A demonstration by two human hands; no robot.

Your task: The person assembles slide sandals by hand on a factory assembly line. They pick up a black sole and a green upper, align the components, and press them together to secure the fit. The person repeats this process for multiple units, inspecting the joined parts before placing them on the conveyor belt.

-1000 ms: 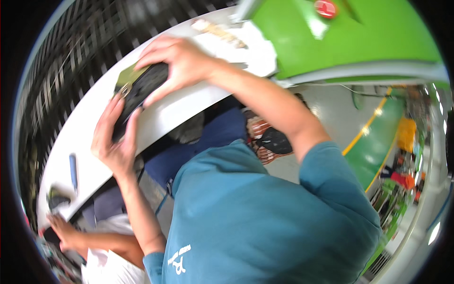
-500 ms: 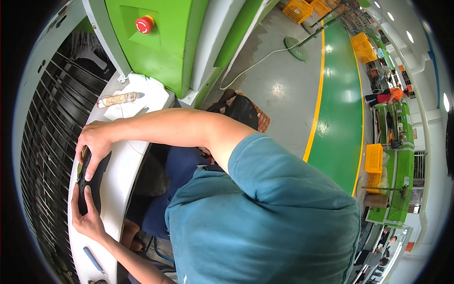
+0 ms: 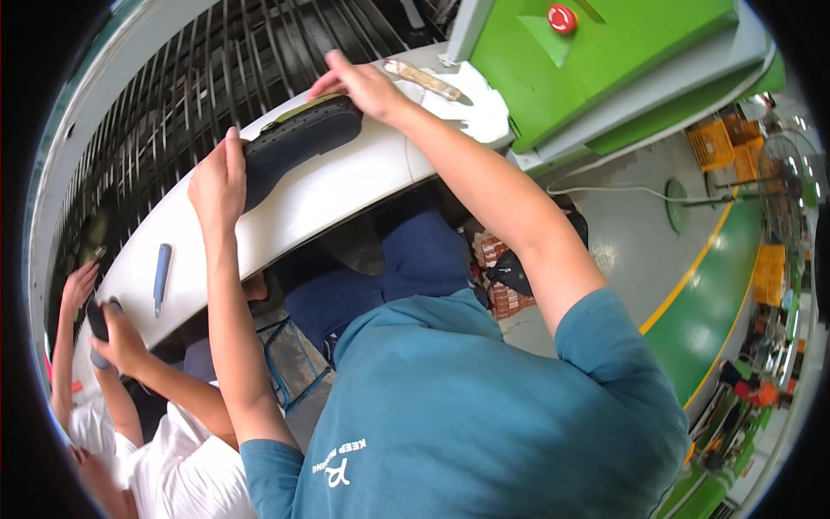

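A black shoe sole (image 3: 316,138) with an olive-green strip along its far edge is held tilted over the white curved worktop (image 3: 346,177). My left hand (image 3: 218,186) grips the sole's left end, thumb up at the edge. At the opposite end my right hand (image 3: 367,93) is closed round the toe or heel; which one I cannot tell. Some of the right fingers are hidden behind the sole. Nearest to my left forearm, a blue-handled cutter (image 3: 162,278) lies on the worktop. Beyond my right hand lies a knife with a wrapped, stained handle (image 3: 424,80).
White cloth (image 3: 480,108) lies under the knife, beside a green machine (image 3: 605,73) with a red stop button (image 3: 562,19). Metal bars (image 3: 190,86) run along the worktop's far side. At lower left, a co-worker's hand (image 3: 125,342) holds a dark piece.
My view has swung round, bringing the co-worker at lower left into sight. My hands have moved from close together at the sole's middle to its two ends.
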